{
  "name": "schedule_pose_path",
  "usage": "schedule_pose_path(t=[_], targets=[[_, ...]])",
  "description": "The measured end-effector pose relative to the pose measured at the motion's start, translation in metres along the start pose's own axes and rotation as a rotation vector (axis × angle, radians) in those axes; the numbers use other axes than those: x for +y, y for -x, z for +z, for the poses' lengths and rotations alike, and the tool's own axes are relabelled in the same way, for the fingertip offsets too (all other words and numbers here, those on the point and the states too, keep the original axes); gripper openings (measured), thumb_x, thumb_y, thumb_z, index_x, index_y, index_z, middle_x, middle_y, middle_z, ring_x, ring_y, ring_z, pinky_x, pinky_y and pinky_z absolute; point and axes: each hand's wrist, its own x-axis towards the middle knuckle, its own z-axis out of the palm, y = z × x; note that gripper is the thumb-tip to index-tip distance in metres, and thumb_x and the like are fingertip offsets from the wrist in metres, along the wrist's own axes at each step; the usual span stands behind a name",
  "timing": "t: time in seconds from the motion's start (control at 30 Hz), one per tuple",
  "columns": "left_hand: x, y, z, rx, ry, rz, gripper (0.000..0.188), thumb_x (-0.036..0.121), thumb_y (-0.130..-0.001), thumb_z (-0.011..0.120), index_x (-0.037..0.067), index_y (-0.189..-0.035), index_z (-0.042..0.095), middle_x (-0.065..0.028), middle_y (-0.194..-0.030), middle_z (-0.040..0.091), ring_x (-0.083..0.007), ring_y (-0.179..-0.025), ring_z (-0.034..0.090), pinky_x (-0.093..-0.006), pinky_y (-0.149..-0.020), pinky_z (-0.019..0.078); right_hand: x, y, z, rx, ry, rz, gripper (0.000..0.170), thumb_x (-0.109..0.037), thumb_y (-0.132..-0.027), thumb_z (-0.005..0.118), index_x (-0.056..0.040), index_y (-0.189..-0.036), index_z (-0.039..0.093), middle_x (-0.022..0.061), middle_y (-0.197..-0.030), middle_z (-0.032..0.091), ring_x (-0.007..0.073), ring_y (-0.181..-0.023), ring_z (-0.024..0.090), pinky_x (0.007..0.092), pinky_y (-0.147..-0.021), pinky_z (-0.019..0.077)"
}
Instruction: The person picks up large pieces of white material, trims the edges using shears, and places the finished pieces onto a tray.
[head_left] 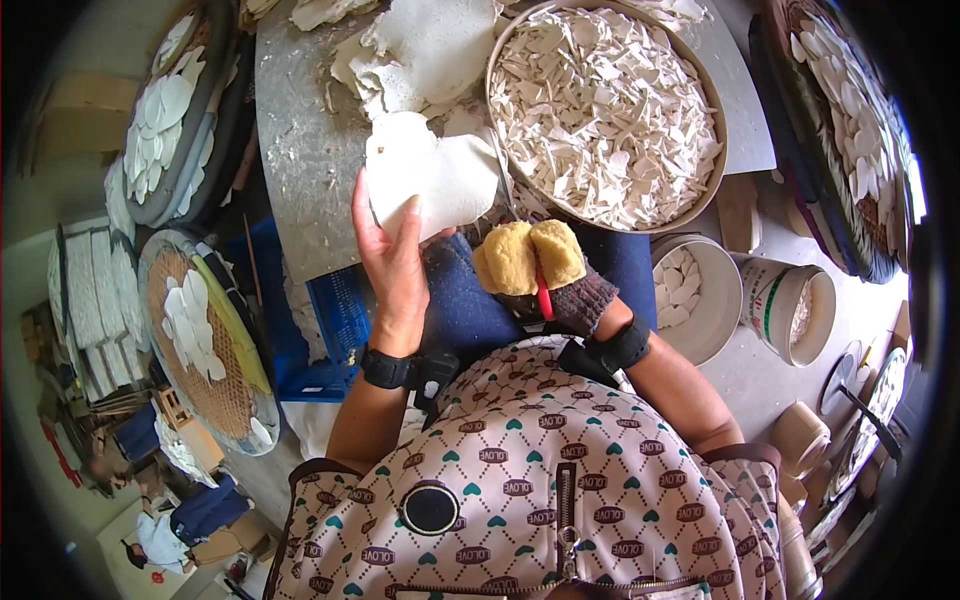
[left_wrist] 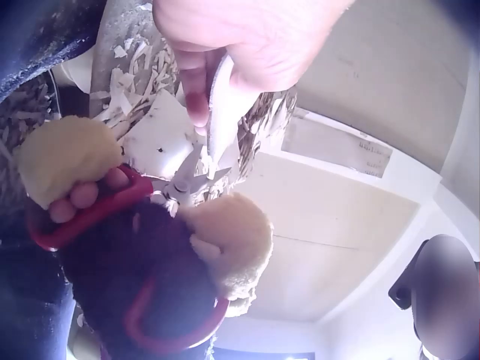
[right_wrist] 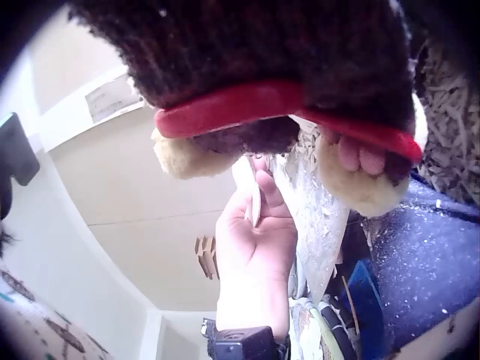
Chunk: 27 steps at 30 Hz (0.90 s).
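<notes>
Left hand: pinching white sheet | right hand: gloved, gripping red-handled scissors | sheet: beyond left palm, left of right hand, edge at parted blades, beside round pan of scraps

Two yellow sponges, one pair of scissors

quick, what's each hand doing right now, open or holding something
Left hand: closed, pinching a white sheet.
Right hand: closed, gripping red-handled scissors.
</notes>
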Motion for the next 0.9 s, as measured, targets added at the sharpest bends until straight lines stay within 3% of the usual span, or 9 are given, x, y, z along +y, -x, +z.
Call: schedule_pose_path(t=[0.23,0.33,0.5,0.57,0.67,0.73,0.8,0.87,0.9], targets=[[0.002,0.013,0.01,0.059,0.152,-0.023,0.062,0.007,-0.086,0.054,0.014,-0.139,0.021,-0.0101,-0.127,0.042,-0.0225,-0.103,0.053,-0.0316,-0.071,0.0523,-0.018,0.001,-0.003,-0.072,0.219,-0.113,0.028,-0.009,-0.083,0.053,-0.0051,-0.11,0.055,0.0126,-0.108,0.058,0.0257,-0.102,0.054,0.0342,-0.087,0.0431],[-0.007,0.014,0.01,0.07,0.278,-0.076,0.061,0.008,-0.088,0.053,0.016,-0.139,0.02,-0.0106,-0.13,0.039,-0.0233,-0.105,0.052,-0.0347,-0.075,0.0523,-0.007,0.0,-0.007,-0.261,0.147,0.002,0.046,-0.016,-0.084,0.061,-0.0063,-0.125,0.043,0.0084,-0.121,0.052,0.0172,-0.113,0.049,0.0308,-0.101,0.0346],[-0.008,0.016,0.01,0.078,0.293,-0.101,0.064,0.008,-0.088,0.053,0.016,-0.14,0.018,-0.0116,-0.131,0.037,-0.0239,-0.108,0.049,-0.0369,-0.079,0.0511,-0.005,0.004,-0.005,-0.223,-0.478,0.169,0.051,-0.017,-0.082,0.064,-0.0058,-0.126,0.042,0.0084,-0.123,0.051,0.017,-0.113,0.048,0.0307,-0.1,0.0364],[-0.004,0.017,0.013,0.088,0.221,-0.039,0.064,0.007,-0.088,0.052,0.016,-0.14,0.017,-0.0116,-0.132,0.037,-0.0232,-0.109,0.048,-0.0368,-0.079,0.0511,-0.004,0.003,-0.006,-0.237,-0.485,0.198,0.051,-0.017,-0.082,0.064,-0.0055,-0.126,0.042,0.0084,-0.123,0.05,0.0172,-0.113,0.049,0.0302,-0.099,0.0371],[0.002,0.018,0.017,0.062,0.009,0.171,0.061,0.006,-0.09,0.049,0.014,-0.14,0.016,-0.0111,-0.134,0.034,-0.021,-0.109,0.047,-0.0347,-0.076,0.0517,-0.01,0.0,-0.007,-0.178,-0.16,0.086,0.042,-0.013,-0.082,0.06,-0.0053,-0.121,0.047,0.0098,-0.118,0.053,0.0199,-0.109,0.051,0.0308,-0.094,0.04],[-0.003,0.016,0.014,0.086,-0.043,0.227,0.061,0.006,-0.089,0.05,0.013,-0.14,0.016,-0.0115,-0.133,0.035,-0.0212,-0.108,0.048,-0.0336,-0.076,0.0522,-0.018,-0.002,-0.003,-0.041,-0.053,-0.038,0.028,-0.007,-0.082,0.054,-0.0053,-0.11,0.056,0.0123,-0.108,0.059,0.0246,-0.101,0.056,0.033,-0.086,0.0443],[-0.005,0.013,0.012,0.113,0.045,0.137,0.061,0.006,-0.089,0.051,0.013,-0.139,0.017,-0.0119,-0.132,0.036,-0.0216,-0.107,0.05,-0.0334,-0.076,0.0526,-0.024,-0.004,-0.005,-0.034,0.019,-0.025,0.027,-0.007,-0.08,0.055,-0.0051,-0.107,0.058,0.012,-0.103,0.061,0.0263,-0.097,0.057,0.0344,-0.083,0.0453],[-0.002,0.011,0.007,0.14,0.271,-0.099,0.061,0.006,-0.088,0.052,0.012,-0.139,0.019,-0.0124,-0.13,0.038,-0.0224,-0.106,0.051,-0.0341,-0.076,0.0528,-0.027,-0.004,-0.004,0.016,0.064,-0.076,0.025,-0.008,-0.078,0.058,-0.0051,-0.103,0.059,0.011,-0.096,0.063,0.0282,-0.091,0.059,0.0361,-0.079,0.0465],[-0.009,0.008,-0.002,0.097,0.309,-0.131,0.06,0.007,-0.088,0.052,0.013,-0.138,0.02,-0.0122,-0.128,0.039,-0.023,-0.106,0.051,-0.0354,-0.076,0.0535,-0.024,-0.004,-0.004,0.006,0.066,-0.078,0.026,-0.008,-0.078,0.058,-0.0052,-0.103,0.059,0.0111,-0.096,0.062,0.028,-0.091,0.059,0.0359,-0.079,0.0464]])
